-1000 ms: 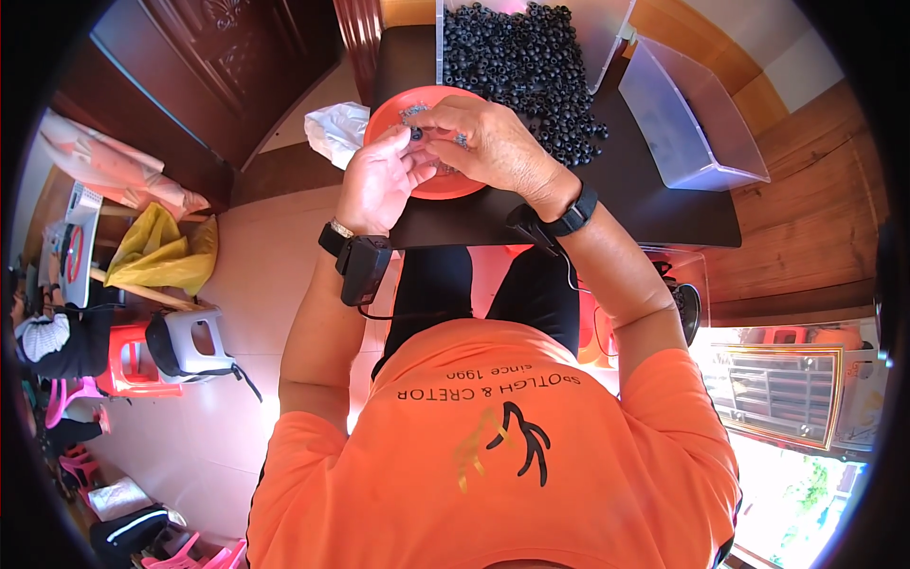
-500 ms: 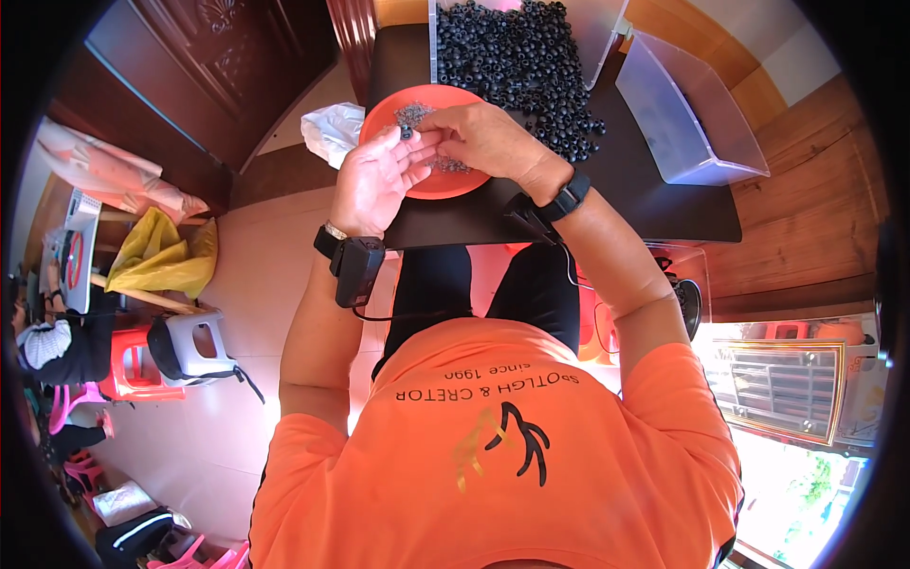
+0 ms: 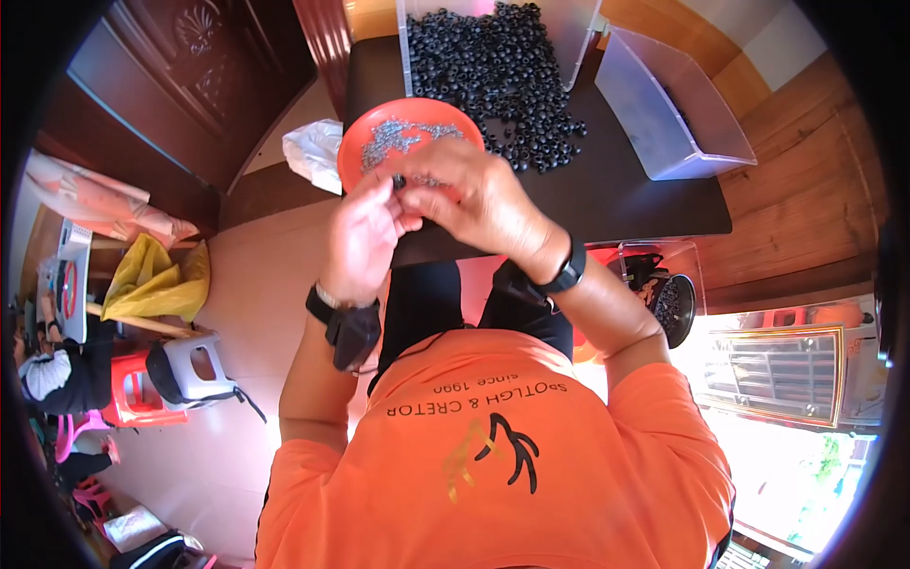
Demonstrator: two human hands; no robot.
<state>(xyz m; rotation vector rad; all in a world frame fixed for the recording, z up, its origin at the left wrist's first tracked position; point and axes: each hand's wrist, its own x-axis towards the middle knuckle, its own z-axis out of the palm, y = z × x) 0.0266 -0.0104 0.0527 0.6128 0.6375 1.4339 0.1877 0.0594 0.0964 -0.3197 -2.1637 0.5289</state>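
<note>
A small black ring-like piece [image 3: 398,181] is pinched at the fingertips of my left hand [image 3: 363,237], whose palm faces up. My right hand [image 3: 485,199] arches over from the right, its thumb and fingers drawn together close to that piece. Whether a small part sits in the right fingertips is hidden. Both hands are just over the near edge of a round orange-red plate [image 3: 353,142]. Small silvery metal parts [image 3: 384,140] lie scattered on this plate. Beyond it, a large heap of similar black pieces [image 3: 488,62] spills onto the dark table [image 3: 654,204].
A clear plastic box [image 3: 580,47] stands around the far part of the heap. Another clear box [image 3: 654,133] sits at the table's right. White plastic bag [image 3: 313,156] lies left of the plate. Below the table's right edge is a dark round container [image 3: 675,308]. Stools [image 3: 199,365] stand at left.
Both hands have drawn nearer to me, baring more of the plate and its metal parts. My right fingers have come up to the black piece. The whole view has shifted slightly.
</note>
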